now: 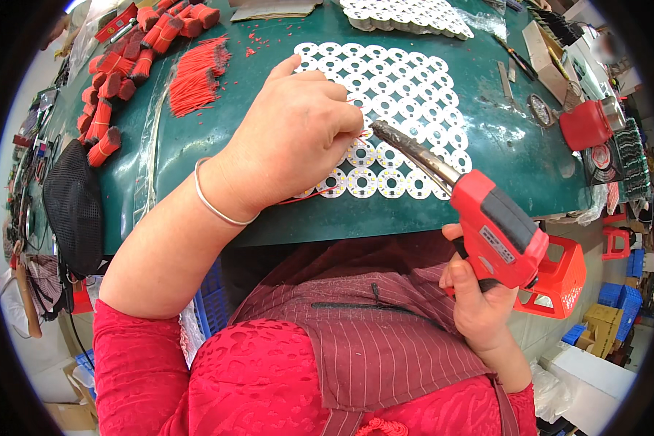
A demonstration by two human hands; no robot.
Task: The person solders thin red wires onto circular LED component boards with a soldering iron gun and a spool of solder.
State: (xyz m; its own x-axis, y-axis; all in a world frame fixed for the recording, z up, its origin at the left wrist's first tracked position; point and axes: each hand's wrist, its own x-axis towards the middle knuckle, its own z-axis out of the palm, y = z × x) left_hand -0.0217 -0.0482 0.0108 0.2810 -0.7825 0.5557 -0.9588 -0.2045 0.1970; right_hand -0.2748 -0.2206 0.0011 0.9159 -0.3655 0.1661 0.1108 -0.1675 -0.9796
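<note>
Red wire (320, 192) is being pinched by the left hand (294, 138) against a white round-board panel (385, 94) on the green counter (196, 182) — the right hand (479, 291) is clenching a red soldering gun (498, 236), tip best kept steady on the pad.

Bare green table (196, 156) between wire bundles (109, 87) and panel (400, 87).

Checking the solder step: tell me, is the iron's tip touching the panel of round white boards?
Cannot tell: in the head view the soldering iron tip ends beside the left hand over the panel; contact unclear.
</note>
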